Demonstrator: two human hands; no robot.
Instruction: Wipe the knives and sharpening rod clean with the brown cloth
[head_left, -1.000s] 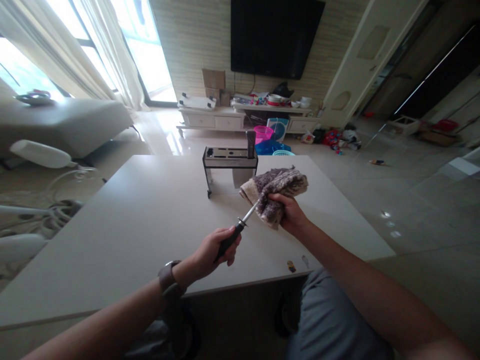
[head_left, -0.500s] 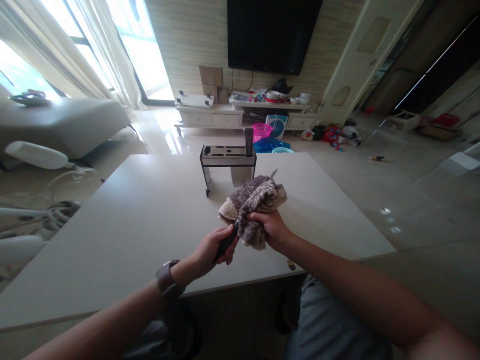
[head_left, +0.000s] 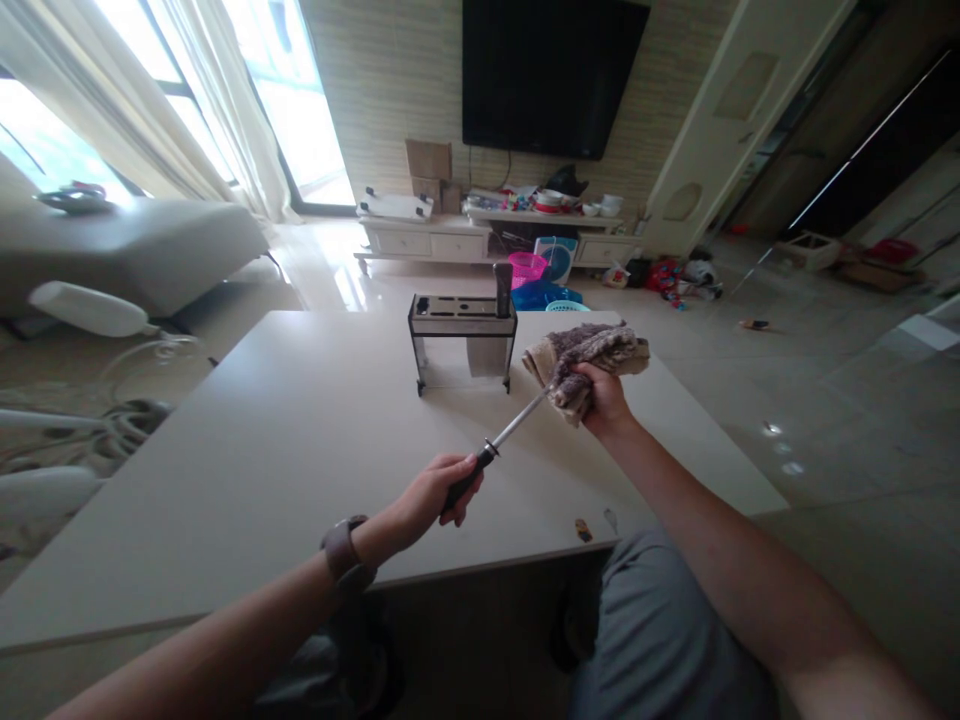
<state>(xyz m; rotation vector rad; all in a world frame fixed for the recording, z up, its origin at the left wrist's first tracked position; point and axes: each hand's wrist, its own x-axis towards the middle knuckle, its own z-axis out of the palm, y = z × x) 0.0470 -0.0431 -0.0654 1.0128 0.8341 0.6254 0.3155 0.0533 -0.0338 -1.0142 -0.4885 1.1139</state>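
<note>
My left hand [head_left: 439,487] grips the black handle of a sharpening steel [head_left: 519,418], whose thin metal rod points up and to the right. Bunched in my right hand [head_left: 602,398] is a brown and beige towel [head_left: 600,350], wrapped around the far part of the rod, so the tip is hidden. Both are held above the white table [head_left: 300,430]. Beyond my hands a knife block [head_left: 461,318] with a metal top and clear sides stands upright, with a black-handled cleaver [head_left: 489,352] in its right end.
Near the table's front edge lie a small yellow and black item [head_left: 583,530] and a small pale one [head_left: 611,520]. Past the table are a pink basket [head_left: 527,267] and a low white cabinet [head_left: 450,243]. My knees are below the front edge.
My right hand and the towel have slid up and to the right along the rod, uncovering its part near the handle. My left hand has stayed nearly in place.
</note>
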